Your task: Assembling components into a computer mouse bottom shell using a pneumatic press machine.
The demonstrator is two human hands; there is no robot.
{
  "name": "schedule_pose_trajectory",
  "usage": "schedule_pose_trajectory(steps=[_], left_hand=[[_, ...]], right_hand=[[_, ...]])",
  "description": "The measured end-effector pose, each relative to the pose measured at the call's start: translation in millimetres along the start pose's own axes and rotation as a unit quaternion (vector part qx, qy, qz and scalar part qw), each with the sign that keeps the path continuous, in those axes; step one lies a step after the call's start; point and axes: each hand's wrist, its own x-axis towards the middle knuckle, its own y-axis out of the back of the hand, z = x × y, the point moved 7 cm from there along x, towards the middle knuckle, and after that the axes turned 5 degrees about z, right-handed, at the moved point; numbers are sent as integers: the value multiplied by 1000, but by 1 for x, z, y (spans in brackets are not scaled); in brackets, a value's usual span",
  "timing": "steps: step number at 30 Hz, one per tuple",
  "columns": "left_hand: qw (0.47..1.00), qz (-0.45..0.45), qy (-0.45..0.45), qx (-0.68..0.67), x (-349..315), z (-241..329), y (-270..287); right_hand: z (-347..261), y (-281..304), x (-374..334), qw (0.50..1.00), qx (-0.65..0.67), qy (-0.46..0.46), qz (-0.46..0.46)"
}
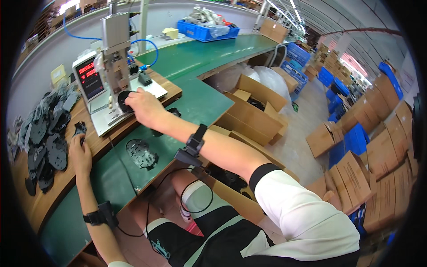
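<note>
Pieces [57,151], thin, flat and dark grey, lie heaped on our brown wooden desk [62,184]. Our right fingers [132,102] pinch a round black disc [122,102] at the metal press [116,58]. Our left fingers [82,143] touch a small dark bit [79,127]; we cannot tell if they grip.

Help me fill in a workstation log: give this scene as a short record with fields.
Left hand: at a small dark plastic part, grip unclear
Right hand: touching a round black piece at the pneumatic press
Digital display: red digits, beside the press
Heap, left: dark grey plastic parts
Green workbench: dark plastic shell near, blue crate far
Floor, right: stacked cardboard cartons
</note>
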Motion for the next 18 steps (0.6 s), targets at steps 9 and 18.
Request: schedule_pose_trajectory(steps=[9,18], left_hand=[[1000,-15,-11,25,-1,-9,-4],[999,-4,-20,40,0,-14,-1]], right_hand=[[-2,-1,-1,1000,-6,5,1],[-2,-3,-2,1000,16,7,19]])
